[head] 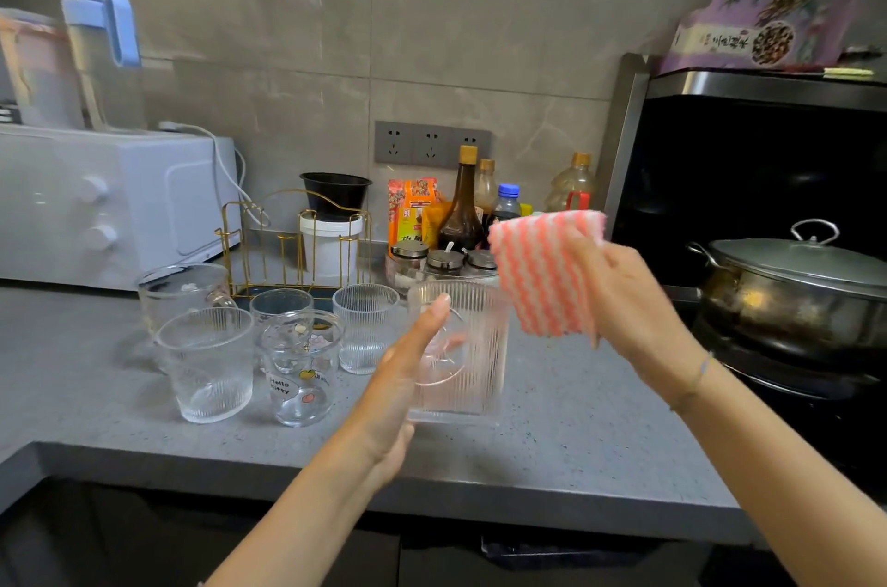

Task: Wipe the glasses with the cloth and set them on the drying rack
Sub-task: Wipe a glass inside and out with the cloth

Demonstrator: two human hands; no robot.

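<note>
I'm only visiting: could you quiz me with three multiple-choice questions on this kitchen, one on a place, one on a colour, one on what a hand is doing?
1. Where is the gold drying rack?
A) on the stove
B) behind the loose glasses, beside the microwave
C) in the sink

2. What colour is the cloth?
A) pink and white
B) blue
C) green

3. The left hand is
A) empty
B) wiping the counter
C) holding a ribbed glass

Answers: B, it stands behind the glasses by the microwave; A, its stripes show both; C, the hand grips it.
</note>
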